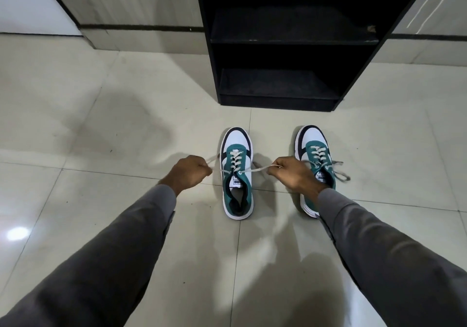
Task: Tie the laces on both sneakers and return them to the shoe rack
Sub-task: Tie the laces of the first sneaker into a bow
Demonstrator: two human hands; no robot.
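Two green, white and black sneakers stand side by side on the tiled floor, toes pointing at the rack. My left hand [190, 173] grips one end of the left sneaker's [237, 175] pale lace, pulled out to the left. The other end is pinched in my right hand [293, 175], pulled out to the right. The lace [255, 169] runs taut from the top eyelets. My right forearm covers part of the right sneaker [317, 154]; its laces lie loose, trailing to the right. The black shoe rack [290, 38] stands just beyond, shelves bare.
Glossy beige floor tiles [113, 129] spread to the left and right of the sneakers. A tiled wall with a dark band [141, 27] runs behind the rack. A white panel [30, 5] is at the far left.
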